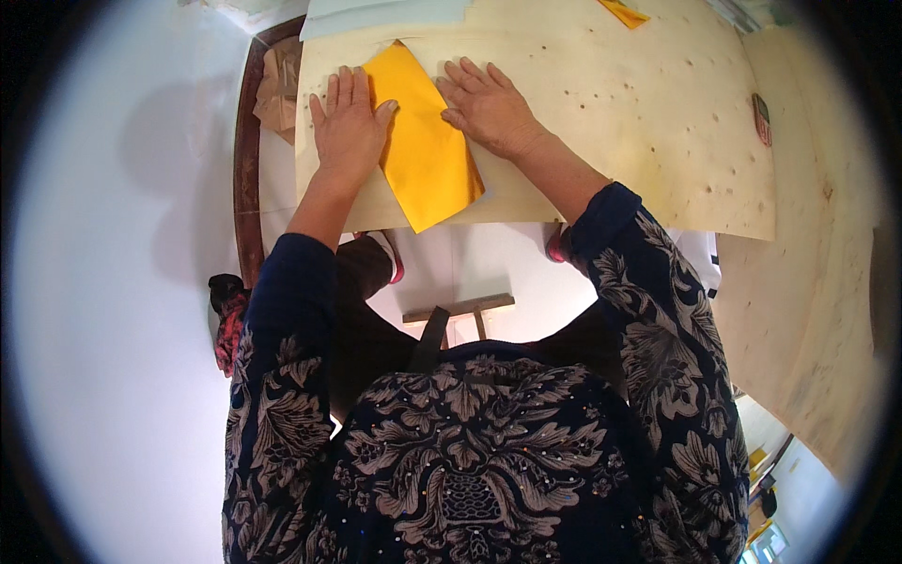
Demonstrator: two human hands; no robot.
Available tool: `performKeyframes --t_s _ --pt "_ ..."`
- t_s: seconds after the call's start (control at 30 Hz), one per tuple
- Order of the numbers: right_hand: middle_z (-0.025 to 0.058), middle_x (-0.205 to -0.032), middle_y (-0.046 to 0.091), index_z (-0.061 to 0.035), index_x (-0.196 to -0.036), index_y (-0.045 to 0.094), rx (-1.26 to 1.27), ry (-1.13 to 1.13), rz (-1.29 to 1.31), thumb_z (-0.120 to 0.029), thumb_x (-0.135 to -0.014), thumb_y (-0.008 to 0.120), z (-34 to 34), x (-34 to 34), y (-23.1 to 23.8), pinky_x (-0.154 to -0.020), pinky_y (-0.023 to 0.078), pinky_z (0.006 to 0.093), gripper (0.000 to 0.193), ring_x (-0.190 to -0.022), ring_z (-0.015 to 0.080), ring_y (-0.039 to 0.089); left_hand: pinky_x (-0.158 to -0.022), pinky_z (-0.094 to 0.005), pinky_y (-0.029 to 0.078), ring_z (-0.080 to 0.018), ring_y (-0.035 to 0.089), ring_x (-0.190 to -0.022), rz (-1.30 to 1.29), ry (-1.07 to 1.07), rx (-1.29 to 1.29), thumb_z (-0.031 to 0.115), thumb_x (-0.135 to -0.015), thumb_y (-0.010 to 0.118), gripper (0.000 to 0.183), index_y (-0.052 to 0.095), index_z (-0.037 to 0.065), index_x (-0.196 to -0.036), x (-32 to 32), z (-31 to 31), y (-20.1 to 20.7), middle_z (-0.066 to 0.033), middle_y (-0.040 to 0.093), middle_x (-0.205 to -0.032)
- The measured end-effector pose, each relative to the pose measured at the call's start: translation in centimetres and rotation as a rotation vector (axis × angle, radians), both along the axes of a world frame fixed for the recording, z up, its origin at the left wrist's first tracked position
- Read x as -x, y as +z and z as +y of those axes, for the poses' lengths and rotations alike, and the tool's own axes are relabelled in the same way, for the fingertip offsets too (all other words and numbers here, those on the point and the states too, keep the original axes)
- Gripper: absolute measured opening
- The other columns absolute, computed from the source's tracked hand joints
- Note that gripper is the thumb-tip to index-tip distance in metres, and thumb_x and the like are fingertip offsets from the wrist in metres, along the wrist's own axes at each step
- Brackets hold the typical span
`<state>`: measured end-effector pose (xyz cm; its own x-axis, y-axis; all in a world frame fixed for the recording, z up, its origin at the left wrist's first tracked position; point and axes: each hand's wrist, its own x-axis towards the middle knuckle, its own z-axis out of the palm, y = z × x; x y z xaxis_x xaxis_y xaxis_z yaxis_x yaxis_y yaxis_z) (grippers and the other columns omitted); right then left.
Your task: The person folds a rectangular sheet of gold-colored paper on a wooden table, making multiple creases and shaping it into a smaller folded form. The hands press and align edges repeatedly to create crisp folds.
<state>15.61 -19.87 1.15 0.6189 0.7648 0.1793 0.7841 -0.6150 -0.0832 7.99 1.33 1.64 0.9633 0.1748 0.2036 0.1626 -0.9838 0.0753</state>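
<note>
A folded yellow sheet of paper (425, 155) lies on a pale wooden board (639, 122), pointed at its far end and at its near end. My left hand (349, 124) lies flat on the sheet's left edge, fingers spread. My right hand (489, 105) presses flat on the sheet's upper right edge. Both palms face down and neither hand grips anything. My dark patterned sleeves come in from below.
A second yellow paper piece (623, 12) lies at the board's far edge. A pale blue sheet (385, 14) sits beyond the board. A small reddish device (762, 119) rests on the right. A brown crumpled paper (280, 89) lies left, by a dark wooden rim (248, 160).
</note>
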Motion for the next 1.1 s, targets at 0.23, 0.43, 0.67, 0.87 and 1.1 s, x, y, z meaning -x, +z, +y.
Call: performKeyframes --t_s 0.23,0.43,0.67,0.87,1.1 --pt "0.0188 -0.141 0.05 -0.0077 -0.133 0.056 -0.296 -0.063 0.127 -0.035 -0.095 0.058 -0.4 0.5 0.9 -0.11 0.036 0.0462 0.046 -0.132 0.0336 0.046 -0.12 -0.0487 0.017 -0.0365 0.026 -0.146 0.161 -0.523 0.23 0.043 -0.066 0.085 0.106 0.032 0.004 -0.149 10.2 -6.1 4.5 -0.0197 0.03 -0.156" --pt "0.018 -0.127 0.061 -0.0029 -0.131 0.056 -0.771 -0.246 0.481 -0.023 -0.092 0.065 -5.7 6.6 5.0 -0.099 0.048 0.0408 0.045 -0.114 0.0341 0.062 -0.117 -0.0437 0.028 -0.0314 0.034 -0.142 0.219 -0.571 -0.055 0.015 -0.076 0.075 0.078 0.039 0.007 -0.145 11.6 -5.3 1.8 -0.0146 0.035 -0.153" --pt "0.0153 -0.135 0.058 -0.0059 -0.144 0.043 -0.748 -0.186 0.514 -0.021 -0.074 0.084 -11.4 15.2 10.1 -0.107 0.041 0.0376 0.082 -0.126 0.0302 0.054 -0.09 -0.0341 0.051 -0.0286 0.065 -0.102 0.291 -0.587 0.491 0.01 -0.089 0.062 0.034 0.064 0.003 -0.122 14.1 -2.9 8.9 -0.0134 0.069 -0.108" --pt "0.0117 -0.137 0.056 -0.0069 -0.146 0.041 -0.87 0.066 0.622 -0.033 -0.059 0.093 -11.1 18.2 18.6 -0.114 0.033 0.04 0.105 -0.129 0.0246 0.051 -0.079 -0.0247 0.048 -0.0096 0.058 -0.084 0.414 -0.613 0.986 0.015 -0.097 0.057 0.026 0.065 -0.002 -0.115 15.0 -3.9 20.2 -0.0039 0.068 -0.09" --pt "-0.0006 -0.093 0.063 -0.003 -0.115 0.063 -1.021 -0.001 1.01 -0.023 -0.077 0.086 -10.4 21.4 24.4 -0.081 0.049 0.0227 0.049 -0.089 0.0081 0.059 -0.086 -0.025 0.048 -0.0096 0.057 -0.094 0.3 -0.594 1.094 0.025 -0.099 0.059 0.033 0.066 -0.003 -0.115 17.6 -5.3 24.8 -0.0024 0.067 -0.099"
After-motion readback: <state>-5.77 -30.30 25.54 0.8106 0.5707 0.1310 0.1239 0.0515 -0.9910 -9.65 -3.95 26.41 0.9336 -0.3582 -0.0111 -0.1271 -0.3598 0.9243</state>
